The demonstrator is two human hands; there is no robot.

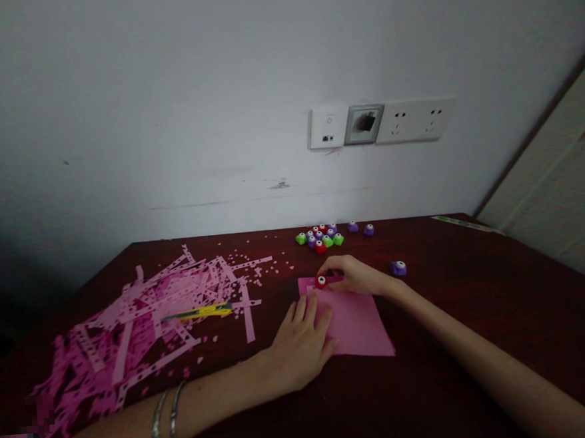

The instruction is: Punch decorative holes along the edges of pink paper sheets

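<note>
While the left hand (301, 348) lies flat on pink paper (357, 324), likely steadying it on the surface (503, 298), the right hand (355, 274) grips a red punch (321, 282) at the paper's far edge; seating unclear.

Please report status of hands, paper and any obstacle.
Left hand spread on pink paper. Right hand holding red craft punch at paper's far edge. Purple craft punch near right wrist, off paper.

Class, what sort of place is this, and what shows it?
Probably a home craft corner: a dark reddish, wood-like table against a plain white wall, rectangular white plastic socket plates, and a heap of punched pink paper strips.
</note>
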